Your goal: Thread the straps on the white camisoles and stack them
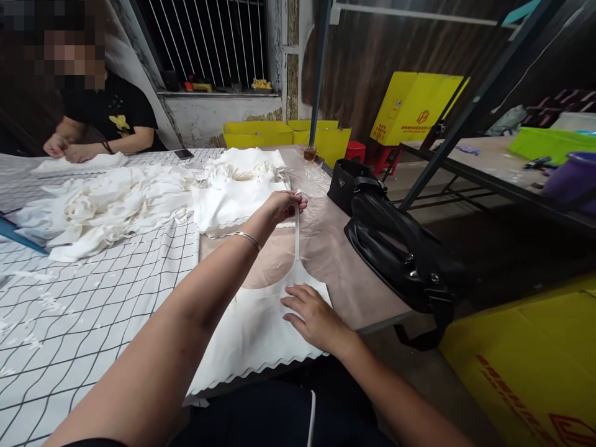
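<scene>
A white camisole [274,329] with a wavy hem lies flat on the table edge in front of me. My left hand [286,206] is stretched forward, its fingers pinched on the end of one thin strap, which runs straight back to the neckline. On the bodice near the base of that strap rests my right hand [310,313], fingers extended and palm down. Just past my left hand sits a stack of folded white garments [239,198] with bunched straps. To its left spreads a loose heap of white garments [112,205].
A grid-patterned cloth [116,323] covers the table's left side. Black bags [391,236] lie along the right edge, with a cup of brown liquid [310,153] behind. Yellow boxes [261,133] stand beyond. Across the table, a person [112,118] handles white fabric near a phone [183,154].
</scene>
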`<state>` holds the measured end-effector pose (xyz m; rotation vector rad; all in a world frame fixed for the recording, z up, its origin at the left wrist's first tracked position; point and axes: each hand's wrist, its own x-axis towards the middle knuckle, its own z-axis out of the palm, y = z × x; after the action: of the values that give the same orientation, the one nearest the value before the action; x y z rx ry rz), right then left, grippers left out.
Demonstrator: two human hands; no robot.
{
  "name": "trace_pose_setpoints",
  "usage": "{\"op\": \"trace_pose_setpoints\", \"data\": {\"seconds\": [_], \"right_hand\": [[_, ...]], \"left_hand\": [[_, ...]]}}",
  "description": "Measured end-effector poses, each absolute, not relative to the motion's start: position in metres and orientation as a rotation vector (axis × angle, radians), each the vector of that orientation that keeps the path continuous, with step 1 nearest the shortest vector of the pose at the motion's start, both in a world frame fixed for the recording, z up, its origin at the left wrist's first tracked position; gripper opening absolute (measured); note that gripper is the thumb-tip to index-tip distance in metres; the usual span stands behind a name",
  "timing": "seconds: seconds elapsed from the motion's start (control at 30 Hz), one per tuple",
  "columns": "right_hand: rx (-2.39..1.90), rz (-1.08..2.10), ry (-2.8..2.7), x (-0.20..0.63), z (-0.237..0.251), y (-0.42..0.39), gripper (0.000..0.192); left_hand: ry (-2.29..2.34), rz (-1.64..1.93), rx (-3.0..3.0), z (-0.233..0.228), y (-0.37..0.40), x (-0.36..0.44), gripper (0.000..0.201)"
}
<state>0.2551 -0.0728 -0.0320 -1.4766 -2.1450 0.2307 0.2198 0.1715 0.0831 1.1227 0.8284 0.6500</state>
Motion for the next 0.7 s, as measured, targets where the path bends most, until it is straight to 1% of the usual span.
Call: {"op": "trace_pose_setpoints", "data": {"seconds": [0.1, 0.17, 0.23, 0.3, 0.4, 0.5, 0.57, 0.63, 0.7], "right_hand": [[-1.47, 0.251, -2.132, 0.254, -0.035, -0.073, 0.025], [-1.424, 0.298, -2.112, 0.256, -0.036, -0.072, 0.024], [-1.347, 0.377, -2.004, 0.264, -0.032, -0.069, 0.022], [-1.303, 0.426, -1.741, 0.279, -0.021, -0.064, 0.021], [-1.294, 0.375, -1.287, 0.308, 0.01, -0.053, 0.029], [-1.262, 0.412, -1.196, 0.327, 0.041, -0.04, 0.042], [-1.277, 0.539, -1.234, 0.328, 0.054, -0.034, 0.05], [-1.287, 0.739, -1.245, 0.323, 0.06, -0.031, 0.057], [-1.268, 0.949, -1.247, 0.317, 0.062, -0.029, 0.056]], "left_hand": [[0.808, 0.68, 1.111, 0.096, 0.168, 0.216, 0.018], [0.72, 0.71, 1.171, 0.101, 0.16, 0.21, 0.012], [0.583, 0.749, 1.294, 0.102, 0.149, 0.201, 0.016], [0.461, 0.766, 1.471, 0.1, 0.135, 0.191, 0.022], [0.379, 0.835, 1.836, 0.093, 0.112, 0.175, 0.024], [0.345, 0.964, 2.274, 0.089, 0.092, 0.164, 0.012], [0.36, 1.03, 2.499, 0.089, 0.082, 0.16, 0.012], [0.424, 1.089, 2.616, 0.088, 0.074, 0.158, 0.014], [0.489, 1.112, 2.635, 0.088, 0.07, 0.159, 0.013]]}}
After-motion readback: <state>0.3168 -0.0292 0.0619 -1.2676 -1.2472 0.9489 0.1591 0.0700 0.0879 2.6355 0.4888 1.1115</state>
